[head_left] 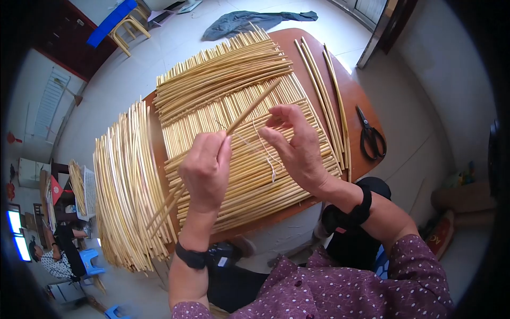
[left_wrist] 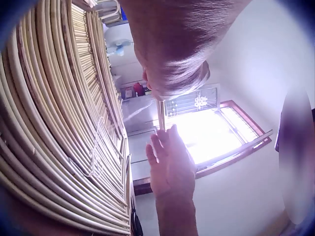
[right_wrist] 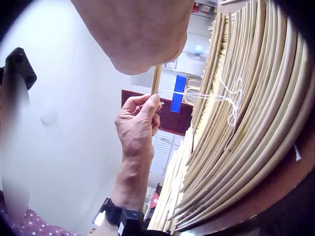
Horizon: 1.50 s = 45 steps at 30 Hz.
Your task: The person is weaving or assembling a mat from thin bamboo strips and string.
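My left hand (head_left: 203,166) grips a thin pale stalk (head_left: 255,105) above the mat of stalks on the table. The stalk slants up and away from the fist, and stalk ends (head_left: 169,210) show below the hand. White string (head_left: 273,167) trails from near the left thumb and lies in loose loops over the laid stalks; the right wrist view shows the string (right_wrist: 197,94) running to the left fingertips (right_wrist: 153,101). My right hand (head_left: 297,146) hovers right of the stalk, thumb and fingers apart. In the left wrist view, the right fingers (left_wrist: 160,145) point toward the stalk.
Rows of stalks (head_left: 223,77) lie crosswise on the brown table (head_left: 361,101). A thick bundle (head_left: 125,186) stands out at the left, and a few loose stalks (head_left: 324,95) lie right. Black-handled scissors (head_left: 372,139) rest near the right edge. Dark cloth (head_left: 255,24) lies on the floor beyond.
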{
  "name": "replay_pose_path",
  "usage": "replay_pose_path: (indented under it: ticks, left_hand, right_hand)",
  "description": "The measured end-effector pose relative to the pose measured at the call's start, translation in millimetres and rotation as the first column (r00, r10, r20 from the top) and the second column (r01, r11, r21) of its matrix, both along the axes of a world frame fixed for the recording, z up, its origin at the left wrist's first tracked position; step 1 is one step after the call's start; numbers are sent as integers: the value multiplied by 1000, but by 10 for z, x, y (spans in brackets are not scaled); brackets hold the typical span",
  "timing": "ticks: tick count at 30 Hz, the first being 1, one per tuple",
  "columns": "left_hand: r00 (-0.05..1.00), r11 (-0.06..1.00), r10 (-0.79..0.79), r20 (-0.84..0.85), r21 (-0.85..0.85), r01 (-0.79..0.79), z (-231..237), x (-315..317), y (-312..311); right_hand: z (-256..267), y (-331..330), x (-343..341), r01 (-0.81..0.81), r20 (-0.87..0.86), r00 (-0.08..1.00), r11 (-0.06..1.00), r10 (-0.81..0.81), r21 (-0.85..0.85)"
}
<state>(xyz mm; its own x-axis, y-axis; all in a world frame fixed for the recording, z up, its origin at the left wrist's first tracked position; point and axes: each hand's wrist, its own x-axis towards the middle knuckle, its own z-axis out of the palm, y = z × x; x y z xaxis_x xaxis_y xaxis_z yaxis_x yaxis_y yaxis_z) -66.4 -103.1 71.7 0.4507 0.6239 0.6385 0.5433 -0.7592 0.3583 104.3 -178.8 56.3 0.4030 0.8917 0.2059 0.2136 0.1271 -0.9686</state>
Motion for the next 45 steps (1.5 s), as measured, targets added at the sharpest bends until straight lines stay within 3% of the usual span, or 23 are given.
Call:
replay_pose_path:
  ticks: [1, 2, 8, 10, 11, 13, 18, 21, 22, 25, 27, 28, 30, 32, 33, 34, 36, 38, 39, 40, 41, 42, 45]
  left_hand:
    - [1000, 1000, -4, -9, 16, 4, -7, -25, 28]
    - [1000, 999, -8, -19, 31, 8, 1, -43, 38]
    - [991, 991, -126, -50, 38, 128, 111, 28, -31]
    - [988, 989, -122, -91, 74, 129, 146, 49, 11]
    - [988, 988, -112, -103, 98, 122, 152, 64, 43]
    - [988, 987, -138, -75, 75, 144, 164, 86, 108]
    - [987, 983, -152, -48, -112, 145, 227, 128, 379]
    - [988, 952, -154, -5, -268, 147, 331, 193, 512]
    - [991, 917, -134, 5, -379, 126, 348, 211, 549]
    - [988, 911, -154, -5, -387, 140, 311, 309, 603]
    - [985, 926, -172, 20, -339, 169, 202, 362, 691]
    - [984, 923, -175, 22, -345, 172, 192, 378, 705]
    - [955, 918, -272, -120, -331, 220, 189, 413, 710]
    - [946, 934, -281, -164, -274, 230, 33, 454, 743]
    - [951, 935, -269, -150, -276, 221, -1, 467, 768]
    - [957, 937, -256, -135, -279, 211, -38, 479, 794]
    - [950, 920, -281, -132, -317, 228, -121, 458, 849]
    - [935, 892, -330, -131, -366, 264, -172, 451, 913]
    - [930, 865, -351, -104, -416, 280, -197, 457, 913]
    - [930, 864, -352, -106, -419, 279, -214, 461, 914]
    - [927, 848, -354, -121, -460, 264, -231, 461, 913]
    - [924, 831, -356, -135, -498, 248, -247, 460, 915]
    - [905, 868, -353, -239, -444, 221, -363, 443, 974]
  right_hand:
    - [-7, -25, 32, 41, 303, 950, 990, -82, 138]
    - [-6, -38, 47, 36, 560, 805, 959, -195, 282]
    - [264, 303, 103, -181, 830, 548, 955, -101, 236]
    - [410, 471, 201, -240, 734, 637, 965, 237, -103]
    - [487, 537, 231, -240, 737, 634, 966, 235, -101]
    - [645, 642, 269, -350, 616, 626, 878, 478, -326]
    - [681, 940, 363, -381, 573, 625, 848, 530, -369]
    - [715, 1050, 384, -313, 518, 702, 865, 489, -392]
    - [633, 1142, 414, -311, 519, 702, 866, 487, -392]
    - [394, 1420, 479, -317, 639, 632, 898, 439, -304]
    - [298, 1606, 499, -247, 919, 187, 922, 346, -297]
    - [333, 1706, 469, -245, 917, 188, 921, 352, -303]
    - [436, 1940, 463, 68, 721, 637, 911, 274, -406]
    - [601, 2075, 683, -167, 653, 699, 955, 290, -245]
    - [681, 2047, 759, -312, 401, 793, 870, 459, -381]
    - [746, 1981, 746, -312, 400, 791, 868, 462, -386]
    - [753, 1831, 668, -446, -261, 895, 717, 361, -536]
    - [596, 1999, 825, -465, -283, 885, 713, 369, -526]
    - [549, 2138, 1015, -380, 204, 855, 844, 477, -379]
    - [507, 2325, 1273, -370, 651, 651, 912, 390, -176]
    - [536, 2819, 1916, -58, 533, 843, 997, 72, -42]
    - [515, 3212, 2492, 282, 361, 891, 959, -275, 33]
    - [269, 3010, 2656, 223, 299, 931, 975, -209, -13]
